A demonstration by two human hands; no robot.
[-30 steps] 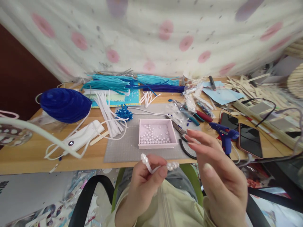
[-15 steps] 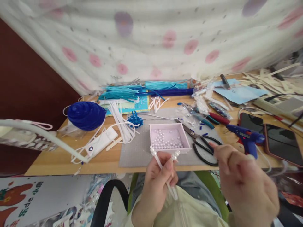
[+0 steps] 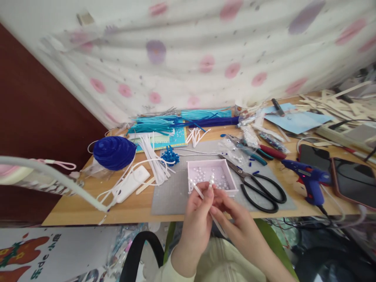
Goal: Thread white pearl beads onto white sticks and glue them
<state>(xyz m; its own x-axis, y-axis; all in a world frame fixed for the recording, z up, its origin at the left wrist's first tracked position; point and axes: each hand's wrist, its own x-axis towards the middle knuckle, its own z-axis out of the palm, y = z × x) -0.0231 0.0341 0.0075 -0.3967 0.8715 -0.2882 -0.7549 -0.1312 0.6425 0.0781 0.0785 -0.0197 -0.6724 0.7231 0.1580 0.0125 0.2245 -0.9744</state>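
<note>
My left hand (image 3: 195, 221) pinches white pipe cleaners (image 3: 199, 192) tipped with pearl beads (image 3: 212, 180), just over the front edge of the desk. From the right, my right hand (image 3: 239, 225) meets it, with its fingers closed round the same pipe cleaners below the beads. Their lower ends stick out beneath the fingers; the fingertips partly hide the grip. Right behind both hands sits a pale pink box (image 3: 232, 168) with loose pearl beads (image 3: 201, 172) in it. Black-handled scissors (image 3: 258, 188) lie open to the right of the box.
A blue glue gun (image 3: 308, 176) and two phones (image 3: 352, 180) lie at the right. Pliers (image 3: 255, 154) rest behind the scissors. White pipe cleaners (image 3: 154, 160), a blue tinsel-like ball (image 3: 169, 156) and a dark blue bundle (image 3: 114, 152) are at the left. A lamp arm (image 3: 58, 172) crosses there.
My right hand has come in from the right, beside the scissors, to the pipe cleaners at my left hand. The view has tilted up slightly.
</note>
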